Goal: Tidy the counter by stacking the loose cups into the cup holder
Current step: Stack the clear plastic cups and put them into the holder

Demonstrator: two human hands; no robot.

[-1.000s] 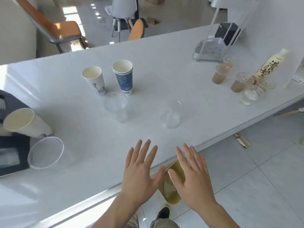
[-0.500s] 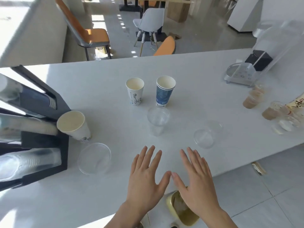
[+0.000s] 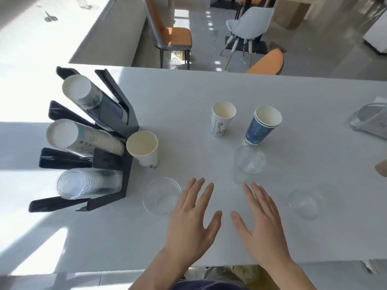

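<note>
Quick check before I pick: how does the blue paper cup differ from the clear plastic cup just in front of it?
The blue paper cup is opaque with a starry blue print; the clear plastic cup is see-through and unprinted. The blue one shows a doubled rim, apparently two cups nested; the clear one looks single. The blue one stands farther from both hands; the clear one sits nearer the right hand. Both stand upright, mouths up, untouched.

loose paper cups: three – one of them blue
loose clear cups: three
stacks in holder: three
hands: two – both seen
</note>
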